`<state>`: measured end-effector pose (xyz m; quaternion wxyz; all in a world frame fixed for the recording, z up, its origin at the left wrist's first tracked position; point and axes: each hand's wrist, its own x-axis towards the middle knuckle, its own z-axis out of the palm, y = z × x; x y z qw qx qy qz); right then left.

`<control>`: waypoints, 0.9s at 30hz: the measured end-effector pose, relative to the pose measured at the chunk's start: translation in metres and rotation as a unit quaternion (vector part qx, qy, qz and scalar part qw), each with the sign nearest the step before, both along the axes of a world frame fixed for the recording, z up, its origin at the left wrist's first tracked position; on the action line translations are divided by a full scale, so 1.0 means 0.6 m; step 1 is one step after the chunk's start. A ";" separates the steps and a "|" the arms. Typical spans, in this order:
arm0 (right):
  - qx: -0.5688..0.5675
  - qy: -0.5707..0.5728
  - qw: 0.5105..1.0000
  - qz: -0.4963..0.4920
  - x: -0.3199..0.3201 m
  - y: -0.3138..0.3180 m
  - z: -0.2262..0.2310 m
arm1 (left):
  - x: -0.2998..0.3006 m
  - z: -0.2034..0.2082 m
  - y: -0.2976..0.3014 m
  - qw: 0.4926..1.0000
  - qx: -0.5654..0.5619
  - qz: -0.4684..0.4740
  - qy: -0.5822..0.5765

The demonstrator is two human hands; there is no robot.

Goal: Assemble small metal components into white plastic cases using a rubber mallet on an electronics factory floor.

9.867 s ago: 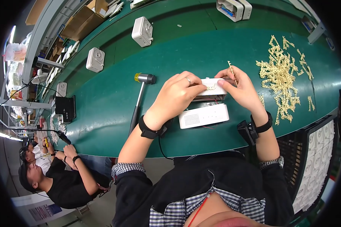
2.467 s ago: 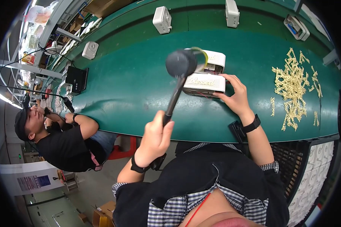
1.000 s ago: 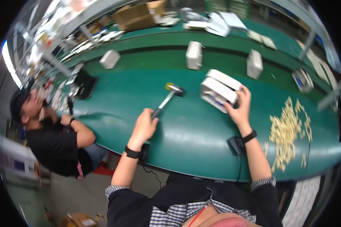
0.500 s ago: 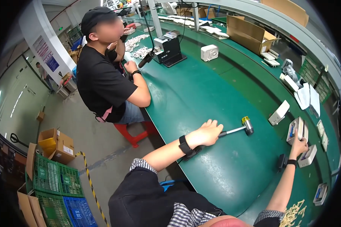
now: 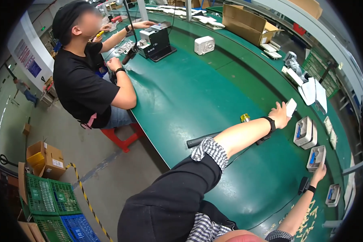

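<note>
My left hand (image 5: 279, 115) reaches across the green bench, its fingers against the side of a white plastic box (image 5: 291, 107) and appearing to grip it. My right hand (image 5: 320, 173) is closed on the near edge of an open white box (image 5: 316, 158) with a blue part inside. Just beyond it are stacked white boxes (image 5: 305, 132), the top one also holding a blue part. A mallet lies under my left forearm; its black handle (image 5: 203, 140) and yellow head end (image 5: 245, 117) show, while the middle is hidden.
Another open white box (image 5: 332, 195) sits at the right. Small pale pieces (image 5: 306, 220) lie scattered near my right forearm. On the left a co-worker (image 5: 84, 76) sits by a black machine (image 5: 157, 42). A white unit (image 5: 204, 45) and a cardboard box (image 5: 248, 25) stand farther back.
My left hand has let go of the mallet and moved right to the white box. My right hand has shifted from the stacked boxes to the nearer open box. The co-worker's arm now reaches the machine.
</note>
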<state>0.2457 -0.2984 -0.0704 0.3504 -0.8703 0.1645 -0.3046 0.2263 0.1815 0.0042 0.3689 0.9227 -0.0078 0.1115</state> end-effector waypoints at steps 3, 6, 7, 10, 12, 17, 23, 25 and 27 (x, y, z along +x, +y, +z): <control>0.199 -0.041 0.977 0.070 -0.038 -0.025 0.020 | 0.022 -0.005 -0.019 0.994 -0.086 -0.069 0.011; 0.057 -0.135 0.989 0.037 -0.104 0.060 0.084 | 0.014 -0.008 -0.020 0.997 -0.060 -0.032 -0.035; 0.061 -0.131 0.989 0.040 -0.135 0.100 0.113 | 0.008 -0.008 -0.017 0.997 -0.046 -0.012 -0.059; 0.177 -0.063 0.976 0.109 -0.273 0.197 0.201 | -0.038 0.027 -0.005 0.994 -0.055 -0.062 -0.073; 0.195 -0.050 0.966 0.163 -0.364 0.269 0.230 | -0.108 0.062 0.013 0.991 -0.050 -0.098 -0.083; 0.208 -0.036 0.938 0.275 -0.522 0.396 0.151 | -0.381 0.086 0.093 0.976 -0.064 -0.200 -0.065; 0.172 0.018 0.946 0.276 -0.575 0.546 0.154 | -0.520 0.064 0.080 0.941 -0.167 -0.288 0.062; 0.156 0.040 0.934 0.319 -0.560 0.542 0.159 | -0.526 0.079 0.086 0.914 -0.191 -0.335 0.125; 0.144 0.063 0.925 0.346 -0.562 0.535 0.168 | -0.513 0.116 0.108 0.918 0.006 -0.387 0.083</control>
